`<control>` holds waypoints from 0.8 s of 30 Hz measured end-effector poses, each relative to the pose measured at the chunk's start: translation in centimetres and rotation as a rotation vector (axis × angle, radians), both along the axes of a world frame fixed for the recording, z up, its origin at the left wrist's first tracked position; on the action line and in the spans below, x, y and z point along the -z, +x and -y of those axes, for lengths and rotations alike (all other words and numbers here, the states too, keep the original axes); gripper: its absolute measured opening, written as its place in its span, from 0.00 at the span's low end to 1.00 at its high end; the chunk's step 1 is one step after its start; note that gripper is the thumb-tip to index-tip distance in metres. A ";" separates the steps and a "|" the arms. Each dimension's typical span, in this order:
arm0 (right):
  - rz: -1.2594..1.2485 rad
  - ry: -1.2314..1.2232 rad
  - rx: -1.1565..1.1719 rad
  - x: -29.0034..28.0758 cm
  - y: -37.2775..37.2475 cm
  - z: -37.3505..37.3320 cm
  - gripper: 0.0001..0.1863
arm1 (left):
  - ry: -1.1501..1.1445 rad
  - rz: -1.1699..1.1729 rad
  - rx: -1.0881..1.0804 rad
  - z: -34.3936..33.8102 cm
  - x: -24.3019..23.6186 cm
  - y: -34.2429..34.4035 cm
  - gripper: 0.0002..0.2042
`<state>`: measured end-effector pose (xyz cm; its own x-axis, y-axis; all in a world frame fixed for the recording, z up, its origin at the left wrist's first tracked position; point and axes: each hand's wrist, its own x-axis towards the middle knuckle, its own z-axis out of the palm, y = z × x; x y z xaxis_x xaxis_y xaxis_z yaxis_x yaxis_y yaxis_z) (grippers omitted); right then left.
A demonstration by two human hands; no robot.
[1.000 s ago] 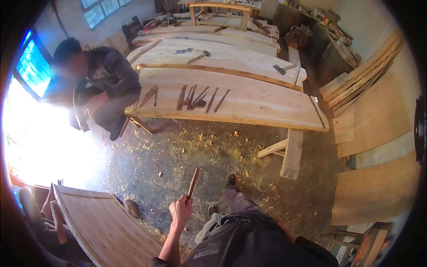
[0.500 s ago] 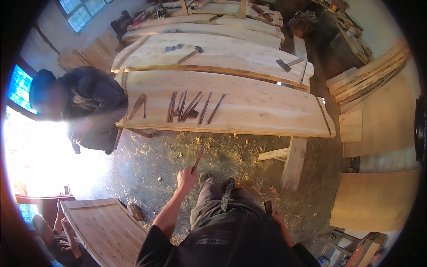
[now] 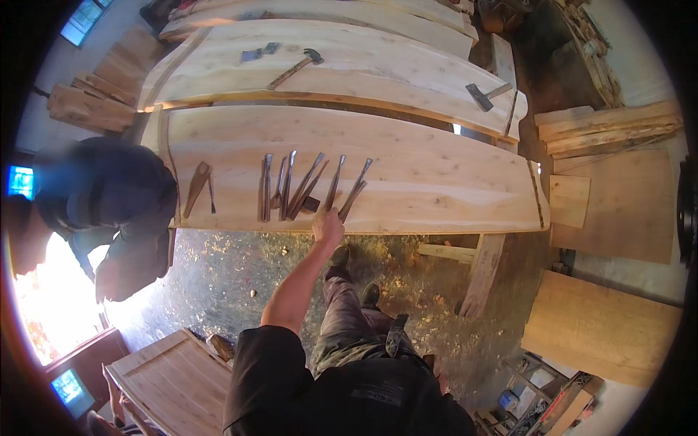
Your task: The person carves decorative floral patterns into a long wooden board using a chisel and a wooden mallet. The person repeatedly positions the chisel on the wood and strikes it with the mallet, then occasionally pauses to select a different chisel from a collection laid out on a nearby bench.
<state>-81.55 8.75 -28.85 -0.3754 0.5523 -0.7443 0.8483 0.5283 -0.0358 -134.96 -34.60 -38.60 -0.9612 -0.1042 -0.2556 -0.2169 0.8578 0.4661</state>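
Observation:
My left hand (image 3: 329, 228) reaches over the near edge of the closest wooden panel (image 3: 436, 182). It is closed on a slim chisel (image 3: 353, 200), which lies against the rightmost chisel (image 3: 363, 171) of a row. Just above my fingertips lies another chisel (image 3: 335, 182). Several more chisels (image 3: 282, 190) are laid out to the left, and a small dark block (image 3: 310, 204) rests among them. My right hand (image 3: 439, 377) hangs by my hip, mostly hidden by my body. It is closed round a brown wooden block (image 3: 429, 359), of which only a bit shows.
A flat brown wooden tool (image 3: 196, 189) lies near the panel's left end. Behind, a second panel (image 3: 392, 69) carries a claw hammer (image 3: 294, 69) and another hammer (image 3: 480, 98). A co-worker (image 3: 109, 196) bends at the left. Shavings litter the floor (image 3: 291, 269). A trestle leg (image 3: 483, 272) slants below.
My left hand has moved forward with the chisel, from above the floor to the row on the panel. I am nearer the panel. My right hand is now more hidden. The co-worker bends lower.

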 end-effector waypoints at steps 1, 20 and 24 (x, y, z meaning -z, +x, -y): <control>0.000 0.004 0.021 -0.1 0.2 1.0 0.35 | -0.041 0.025 0.061 0.2 0.2 -1.9 0.06; 0.218 0.001 0.001 -2.6 -5.2 5.7 0.45 | -0.532 -0.153 1.160 -2.1 4.0 -17.8 0.13; 0.183 0.024 -0.045 -3.2 -5.3 4.4 0.46 | -0.447 -0.213 1.078 -0.9 3.2 -17.4 0.11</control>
